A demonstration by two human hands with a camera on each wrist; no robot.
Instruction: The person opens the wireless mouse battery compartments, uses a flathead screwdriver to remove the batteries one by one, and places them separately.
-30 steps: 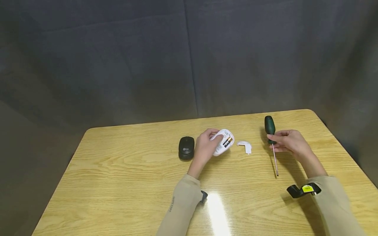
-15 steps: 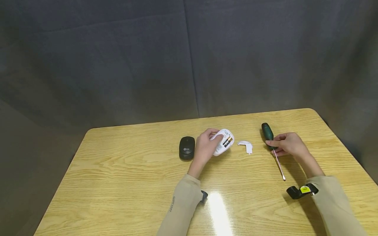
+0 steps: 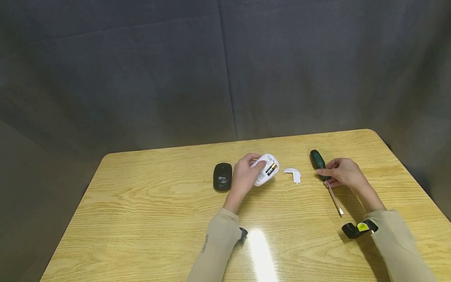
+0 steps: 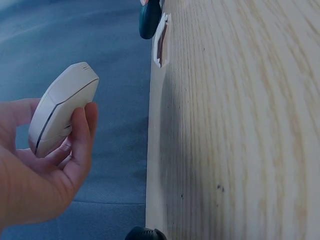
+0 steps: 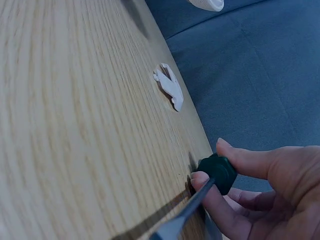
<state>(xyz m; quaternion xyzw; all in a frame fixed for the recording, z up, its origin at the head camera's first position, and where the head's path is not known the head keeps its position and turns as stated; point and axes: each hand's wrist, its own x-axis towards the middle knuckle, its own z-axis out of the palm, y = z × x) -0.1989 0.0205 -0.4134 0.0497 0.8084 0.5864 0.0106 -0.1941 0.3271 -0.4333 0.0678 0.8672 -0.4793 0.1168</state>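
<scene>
High over the desk (image 3: 141, 215), the head camera faces forward and down; both wrist cameras skim it closely, sharing the screwdriver (image 3: 318, 159).

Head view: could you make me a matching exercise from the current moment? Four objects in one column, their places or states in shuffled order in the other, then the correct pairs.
Things
1. white cover piece
2. screwdriver
3. white mouse
4. black mouse

Places or states
A. held in the right grip
B. on the table, to the left of the left grip
C. lying on the table between the two grips
D. held in the left grip, with a battery exposed

Right pairs: 1-C, 2-A, 3-D, 4-B
</scene>
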